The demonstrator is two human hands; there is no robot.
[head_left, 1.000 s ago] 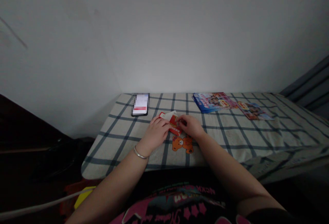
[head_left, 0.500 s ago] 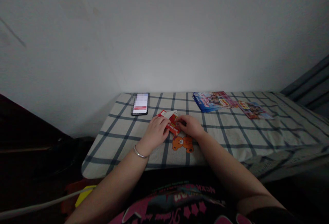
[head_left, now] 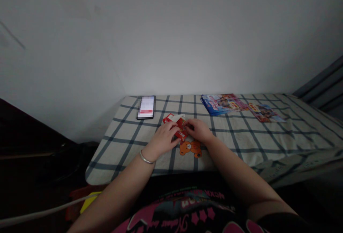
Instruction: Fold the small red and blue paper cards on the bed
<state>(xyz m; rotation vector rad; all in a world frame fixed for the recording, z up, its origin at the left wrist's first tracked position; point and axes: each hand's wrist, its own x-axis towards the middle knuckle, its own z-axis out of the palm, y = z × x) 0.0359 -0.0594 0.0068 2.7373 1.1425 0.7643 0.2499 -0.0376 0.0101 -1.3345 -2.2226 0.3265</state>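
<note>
A small red and white paper packet (head_left: 178,124) lies on the checked cloth (head_left: 241,140) between my two hands. My left hand (head_left: 164,137), with a silver bangle at the wrist, curls its fingers over the packet's left side. My right hand (head_left: 198,131) pinches the packet's right end with closed fingers. Just below the packet an orange bear print (head_left: 190,148) shows on the cloth. Part of the packet is hidden under my fingers.
A black phone (head_left: 146,107) with a lit screen lies at the far left of the cloth. A blue picture book (head_left: 222,104) and a smaller colourful leaflet (head_left: 265,114) lie at the far right. A white wall rises behind. A yellow object (head_left: 88,201) and a white cable sit low left.
Both hands stay on the packet with only slight finger shifts. The view has drifted a little.
</note>
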